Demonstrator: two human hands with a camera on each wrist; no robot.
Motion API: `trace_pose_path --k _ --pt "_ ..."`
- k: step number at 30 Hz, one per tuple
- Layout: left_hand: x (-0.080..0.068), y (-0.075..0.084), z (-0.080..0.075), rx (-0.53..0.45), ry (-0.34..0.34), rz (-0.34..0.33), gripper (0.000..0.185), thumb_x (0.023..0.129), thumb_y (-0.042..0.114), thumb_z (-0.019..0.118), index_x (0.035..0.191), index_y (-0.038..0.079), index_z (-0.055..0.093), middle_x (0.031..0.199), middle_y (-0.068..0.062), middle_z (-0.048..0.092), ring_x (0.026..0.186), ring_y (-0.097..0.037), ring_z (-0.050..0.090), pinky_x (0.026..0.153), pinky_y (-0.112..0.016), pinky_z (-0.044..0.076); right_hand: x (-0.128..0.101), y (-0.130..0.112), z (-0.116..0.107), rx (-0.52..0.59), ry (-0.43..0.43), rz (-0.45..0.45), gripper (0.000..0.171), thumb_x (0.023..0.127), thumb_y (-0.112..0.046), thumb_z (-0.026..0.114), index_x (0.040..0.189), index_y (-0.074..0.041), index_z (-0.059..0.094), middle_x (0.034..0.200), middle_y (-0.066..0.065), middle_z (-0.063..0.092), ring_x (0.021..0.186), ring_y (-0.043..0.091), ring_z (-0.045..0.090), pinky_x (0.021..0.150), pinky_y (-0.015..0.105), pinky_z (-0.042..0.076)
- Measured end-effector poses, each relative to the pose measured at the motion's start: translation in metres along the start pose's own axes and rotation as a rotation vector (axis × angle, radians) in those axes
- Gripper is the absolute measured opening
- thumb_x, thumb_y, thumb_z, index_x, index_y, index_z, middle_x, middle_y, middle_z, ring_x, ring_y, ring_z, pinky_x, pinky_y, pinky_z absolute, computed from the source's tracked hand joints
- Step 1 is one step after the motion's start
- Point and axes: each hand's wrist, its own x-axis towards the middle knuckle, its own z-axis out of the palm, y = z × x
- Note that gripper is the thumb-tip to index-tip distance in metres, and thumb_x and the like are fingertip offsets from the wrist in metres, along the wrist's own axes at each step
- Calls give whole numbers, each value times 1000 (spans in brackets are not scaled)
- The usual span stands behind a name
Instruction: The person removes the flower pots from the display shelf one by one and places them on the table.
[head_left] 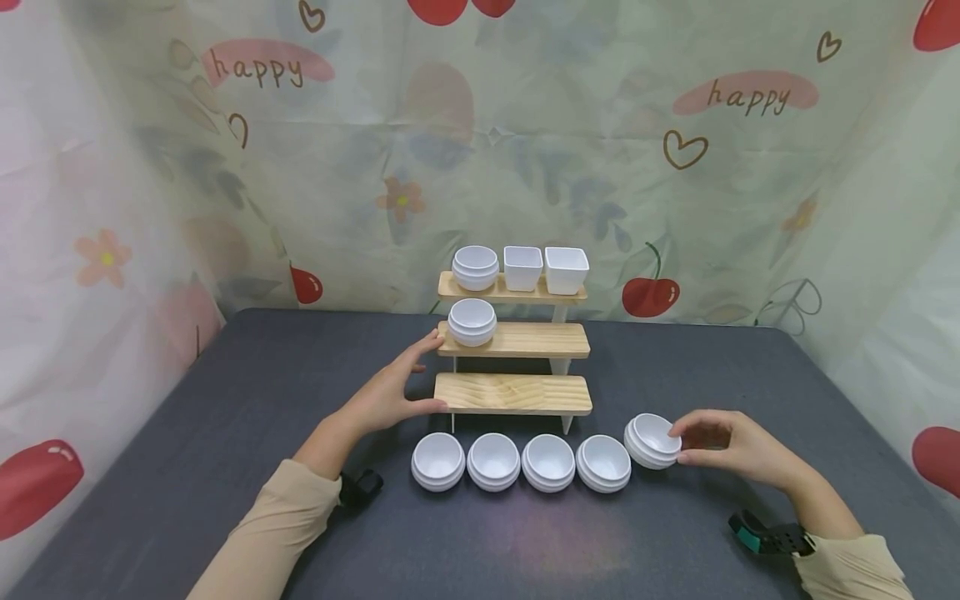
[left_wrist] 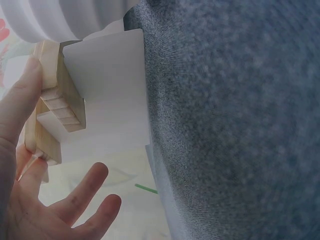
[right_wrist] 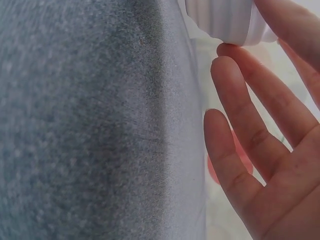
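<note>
- While tilted at the right end of the bowl row, white ribbed bowl (head_left: 651, 441) sits pinched in right hand (head_left: 731, 447), fingertips (right_wrist: 227, 50) on its rim, mouth tipped up and left.
- Lies right of and in front of wooden stepped shelf (head_left: 513, 346), just beside the lowest step's right end; right hand plainly nearer.
- Left hand (head_left: 392, 390) spread wide, fingers straight, thumb on the lowest step's left end, fingertips at the middle one.
- Four more white bowls (head_left: 521, 462) in a row, upright, before the shelf.
- Dark grey cloth table (head_left: 225, 400); printed curtain (head_left: 315, 158) behind and at both sides.
</note>
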Motion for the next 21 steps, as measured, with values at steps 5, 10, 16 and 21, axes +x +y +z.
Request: trace_pose_path --k 5,10,16,21 --pt "0 0 0 -1 2 -4 91 75 26 78 147 20 23 159 -6 13 126 -39 48 106 -53 40 -2 0 0 9 -8 10 24 82 -4 69 105 -4 63 96 -16 66 83 3 62 68 20 54" --pt "0 0 0 -3 3 -9 91 75 26 78 147 20 23 159 -7 13 126 -39 48 106 -53 40 -4 0 1 13 -18 16 24 82 -6 69 105 -4 63 97 -15 66 82 8 62 69 19 54" --pt "-1 1 0 -4 -1 -15 91 75 27 78 148 21 22 159 -5 12 126 -39 48 106 -53 40 -5 1 1 39 -51 -5 24 83 -6 68 106 -2 62 97 -14 66 83 12 63 70 19 54" --pt "0 1 0 -9 -1 -14 91 75 27 78 147 21 22 159 -5 12 127 -38 48 106 -52 40 -7 4 1 58 -74 -5 24 83 -5 68 106 -2 62 97 -14 66 82 11 63 70 20 54"
